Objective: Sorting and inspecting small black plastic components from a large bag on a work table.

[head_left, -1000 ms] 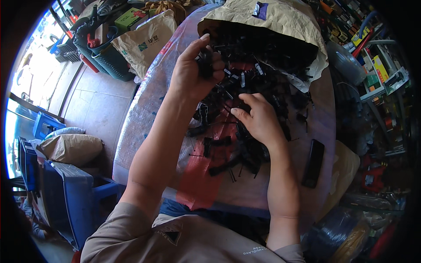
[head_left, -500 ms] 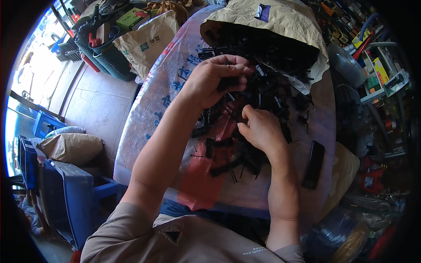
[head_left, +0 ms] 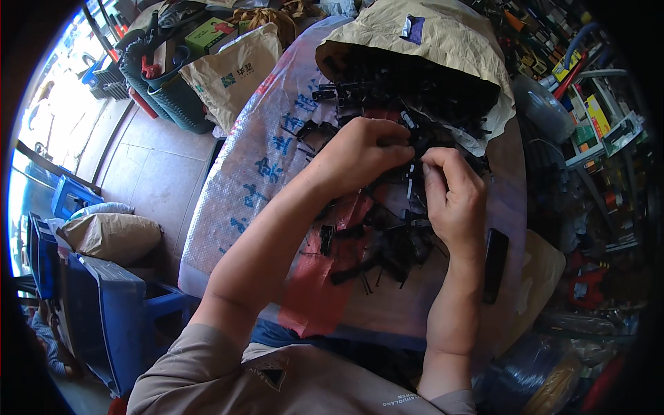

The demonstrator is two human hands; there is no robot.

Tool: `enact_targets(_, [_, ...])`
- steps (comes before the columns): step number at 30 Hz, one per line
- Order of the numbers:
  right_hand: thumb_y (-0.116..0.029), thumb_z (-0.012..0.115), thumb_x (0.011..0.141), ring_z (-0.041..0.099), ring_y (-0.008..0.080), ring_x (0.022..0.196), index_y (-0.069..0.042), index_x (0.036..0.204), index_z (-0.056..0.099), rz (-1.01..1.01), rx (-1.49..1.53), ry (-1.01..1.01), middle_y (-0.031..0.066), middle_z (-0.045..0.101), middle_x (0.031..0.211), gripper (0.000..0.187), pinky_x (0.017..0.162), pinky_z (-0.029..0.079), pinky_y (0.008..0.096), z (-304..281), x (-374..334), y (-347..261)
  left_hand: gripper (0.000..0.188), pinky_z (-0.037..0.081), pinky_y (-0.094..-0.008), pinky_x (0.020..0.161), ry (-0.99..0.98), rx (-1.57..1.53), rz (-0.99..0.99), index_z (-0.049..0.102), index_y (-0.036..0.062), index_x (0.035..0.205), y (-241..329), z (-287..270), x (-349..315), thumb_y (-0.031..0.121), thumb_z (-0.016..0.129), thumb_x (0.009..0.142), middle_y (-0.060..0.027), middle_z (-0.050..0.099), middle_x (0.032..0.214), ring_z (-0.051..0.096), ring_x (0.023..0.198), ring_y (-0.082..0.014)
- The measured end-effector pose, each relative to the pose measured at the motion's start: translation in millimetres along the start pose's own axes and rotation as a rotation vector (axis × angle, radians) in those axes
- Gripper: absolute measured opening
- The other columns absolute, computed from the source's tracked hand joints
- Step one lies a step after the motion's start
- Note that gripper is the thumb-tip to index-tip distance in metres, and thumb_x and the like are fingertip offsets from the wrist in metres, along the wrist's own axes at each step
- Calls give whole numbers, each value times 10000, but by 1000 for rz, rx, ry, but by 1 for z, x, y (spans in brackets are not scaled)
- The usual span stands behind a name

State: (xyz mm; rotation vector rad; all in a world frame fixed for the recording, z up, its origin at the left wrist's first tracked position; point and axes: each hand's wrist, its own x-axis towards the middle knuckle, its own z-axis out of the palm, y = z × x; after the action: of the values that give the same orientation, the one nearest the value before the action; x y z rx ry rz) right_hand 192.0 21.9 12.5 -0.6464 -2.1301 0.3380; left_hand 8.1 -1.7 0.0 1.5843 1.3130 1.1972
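My left hand [head_left: 366,153] is closed over the pile, its thumb and fingers around a small black part [head_left: 419,142] that is mostly hidden. Just to its right, my right hand [head_left: 456,194] pinches thumb against forefinger at that same part; what sits between those fingertips is too small to make out. Beneath both hands spreads a heap of black plastic pieces [head_left: 398,249], several with thin dark screws or pins sticking out. More of these pieces lie in the mouth of a large brown paper sack [head_left: 456,31] at the far side.
A white woven sheet [head_left: 228,214] with blue lettering and a red strip [head_left: 315,290] covers the table. A black phone [head_left: 495,266] lies at the right edge. Blue plastic stools [head_left: 117,297] stand at left, near a paper bag [head_left: 238,69]. Crowded shelves [head_left: 602,138] line the right.
My left hand has moved right and slightly nearer. My right hand has gone right and up, and both now meet at one small part. The hands were apart before.
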Motion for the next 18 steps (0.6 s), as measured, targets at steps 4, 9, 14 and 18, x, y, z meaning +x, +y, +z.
enact_targets(4, [84, 594, 839, 646, 241, 737, -1, 930, 585, -27, 74, 92, 110, 649, 859, 125, 670, 509, 302, -1, -2, 5, 508, 499, -295, 837, 61, -79, -93, 591, -63, 1203, 11, 3, -4, 239, 730, 818, -160, 676, 1021, 633, 940, -179])
enact_targets(9, [33, 628, 879, 599, 78, 738, -12, 1033, 613, 175, 362, 240, 35, 663, 890, 161, 648, 484, 223, 1, -3, 5, 519, 491, -268, 818, 63, -135, 45, 561, -17, 1273, 15, 11, -8, 161, 743, 821, -94, 654, 1050, 586, 933, -119])
enact_targets(14, [-10, 641, 896, 550, 40, 704, -19, 1119, 608, 386, 633, 75, 6, 625, 883, 226, 635, 441, 183, -9, -5, 12, 362, 498, -273, 779, -16, -119, 248, 571, -26, 1222, 18, 19, -11, 84, 638, 883, -81, 660, 993, 592, 885, -109])
enact_targets(18, [-72, 645, 909, 541, 42, 701, -21, 1049, 614, 369, 634, 103, -12, 607, 823, 152, 654, 438, 179, -10, -5, 14, 239, 498, -278, 730, 38, -27, 284, 598, -21, 1106, 23, 22, -12, 80, 625, 891, -82, 658, 900, 599, 818, -110])
